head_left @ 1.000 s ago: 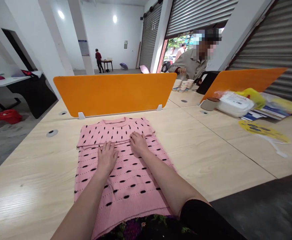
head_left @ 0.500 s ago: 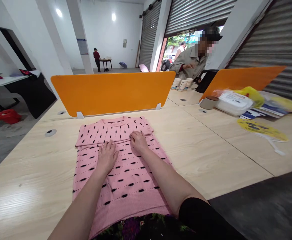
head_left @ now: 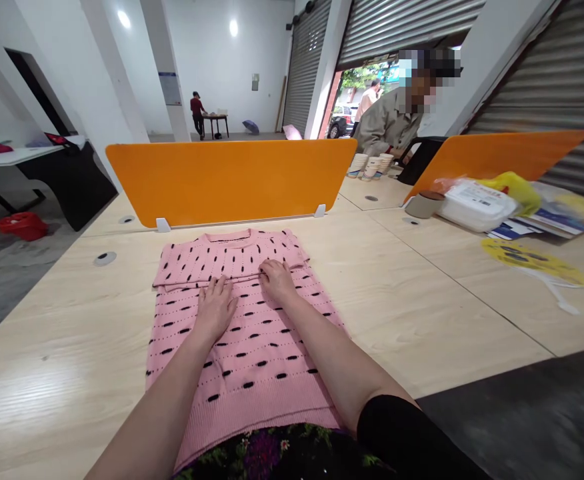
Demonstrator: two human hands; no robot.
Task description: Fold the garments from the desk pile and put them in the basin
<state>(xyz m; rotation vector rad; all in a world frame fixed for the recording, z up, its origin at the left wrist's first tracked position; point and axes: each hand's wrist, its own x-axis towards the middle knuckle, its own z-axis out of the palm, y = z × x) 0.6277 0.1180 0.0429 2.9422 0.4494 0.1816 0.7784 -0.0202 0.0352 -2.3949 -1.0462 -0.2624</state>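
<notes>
A pink knitted sweater (head_left: 252,327) with rows of black dashes lies spread on the table, its neckline away from me and its ribbed hem by my body. Both sleeves are laid across the upper part, just below the neck. My left hand (head_left: 216,308) rests flat on the sweater with fingers stretched toward the lower edge of the folded sleeves. To its right, my right hand (head_left: 277,280) lies palm down at that same edge, fingers a little bent. Neither hand grips the fabric. My forearms cover parts of both sides of the sweater.
An orange divider (head_left: 232,183) stands behind the sweater on the wooden table (head_left: 397,313). At right lie a white plastic container (head_left: 477,203), a yellow hand fan (head_left: 532,261) and a brown-lidded jar (head_left: 425,204). Paper cups (head_left: 371,167) stand near a person (head_left: 392,120) beyond the divider.
The view has shifted slightly, while my hands stay almost in place on the sweater. The person behind the divider has leaned right and lowered a hand.
</notes>
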